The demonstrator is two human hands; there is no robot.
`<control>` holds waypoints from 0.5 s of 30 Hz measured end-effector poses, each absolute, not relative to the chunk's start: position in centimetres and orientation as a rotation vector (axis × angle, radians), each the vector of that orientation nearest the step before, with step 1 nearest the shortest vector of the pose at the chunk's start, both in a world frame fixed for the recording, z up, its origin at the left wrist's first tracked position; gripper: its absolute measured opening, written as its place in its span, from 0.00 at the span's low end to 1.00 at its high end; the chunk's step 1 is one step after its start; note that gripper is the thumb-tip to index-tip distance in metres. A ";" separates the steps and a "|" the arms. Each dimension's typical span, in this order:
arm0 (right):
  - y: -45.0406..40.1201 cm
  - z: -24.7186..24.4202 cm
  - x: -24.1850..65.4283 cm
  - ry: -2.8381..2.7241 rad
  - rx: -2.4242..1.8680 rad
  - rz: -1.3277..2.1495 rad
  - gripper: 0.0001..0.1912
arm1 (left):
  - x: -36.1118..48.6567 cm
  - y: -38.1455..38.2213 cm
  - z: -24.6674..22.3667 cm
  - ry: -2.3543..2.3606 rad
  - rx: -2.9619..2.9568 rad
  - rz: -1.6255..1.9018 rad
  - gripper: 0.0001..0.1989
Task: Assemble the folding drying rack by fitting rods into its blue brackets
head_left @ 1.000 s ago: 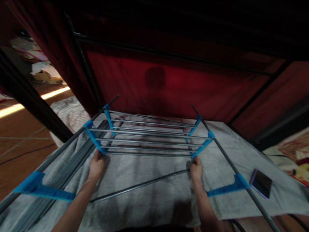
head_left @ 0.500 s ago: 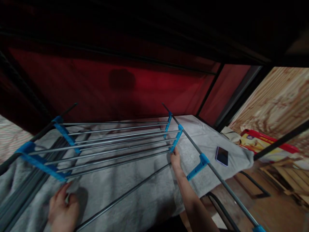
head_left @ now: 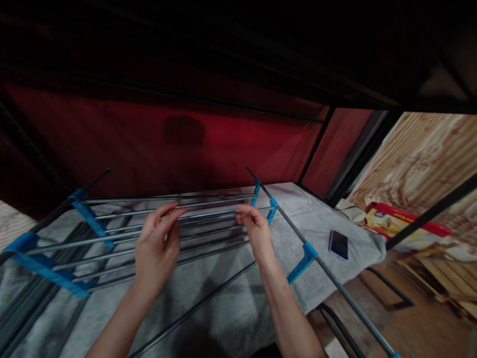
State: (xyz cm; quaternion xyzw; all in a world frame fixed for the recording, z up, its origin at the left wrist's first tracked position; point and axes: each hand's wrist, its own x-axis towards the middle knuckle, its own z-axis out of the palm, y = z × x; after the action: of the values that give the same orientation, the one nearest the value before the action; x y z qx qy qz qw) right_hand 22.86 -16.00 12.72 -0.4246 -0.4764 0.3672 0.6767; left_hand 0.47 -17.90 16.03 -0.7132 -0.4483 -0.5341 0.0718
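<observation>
Grey, plush cloth (head_left: 313,219) lies rumpled under the whole job, and across it stretches the rack (head_left: 208,216), slim metal rods running side by side between bright blue plastic brackets (head_left: 46,271). And look at the hands! The left hand (head_left: 154,248) hovers over the middle of those rods, fingers softly bent, thumb and forefinger drawn narrow. Over to the right hand (head_left: 259,233), just short of the bracketed end, its fingers curled in, tips close together. Is either one pinching something thin? From where I stand, I can't tell.

Down the right side runs a smooth, round side pole (head_left: 343,291), with a blue arm (head_left: 303,261) jutting inward from it. Nearer the person, one slender rod (head_left: 194,308) slants across the fuzzy pile, while on the left a bundle of long grey tubes (head_left: 33,303) lies beneath the rack. Flat and glossy, a phone (head_left: 339,245) with a pale purple rim rests right of the pole. Behind it all, deep red sheeting (head_left: 242,149) hangs, dark metal bars around it, and a red-and-yellow box (head_left: 402,226) sits off to the right.
</observation>
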 end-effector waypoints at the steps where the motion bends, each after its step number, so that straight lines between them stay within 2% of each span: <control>1: -15.1 15.0 22.7 -1.121 -0.921 0.814 0.12 | 0.8 -16.7 17.1 -1.334 -2.179 -1.594 0.15; 5: -10.1 23.1 22.6 -1.401 -0.886 0.812 0.10 | 2.0 -11.5 20.1 -1.311 -2.523 -1.357 0.17; 9: -3.7 28.9 24.6 -1.484 -0.959 0.742 0.08 | 2.9 -7.8 21.1 -1.285 -2.774 -1.005 0.21; 12: 0.1 30.6 27.8 -1.528 -1.120 0.615 0.09 | 2.6 -6.5 20.4 -1.285 -2.844 -0.757 0.23; 15: 1.7 29.1 31.9 -1.549 -1.234 0.606 0.06 | 1.6 -5.4 18.9 -1.329 -2.888 -0.552 0.24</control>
State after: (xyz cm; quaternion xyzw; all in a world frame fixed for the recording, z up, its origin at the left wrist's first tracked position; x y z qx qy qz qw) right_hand 31.91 1.70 29.13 -0.5126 -0.6432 0.2518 0.5100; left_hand 1.60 -5.38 18.93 -0.8942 -0.4115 -0.1709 -0.0423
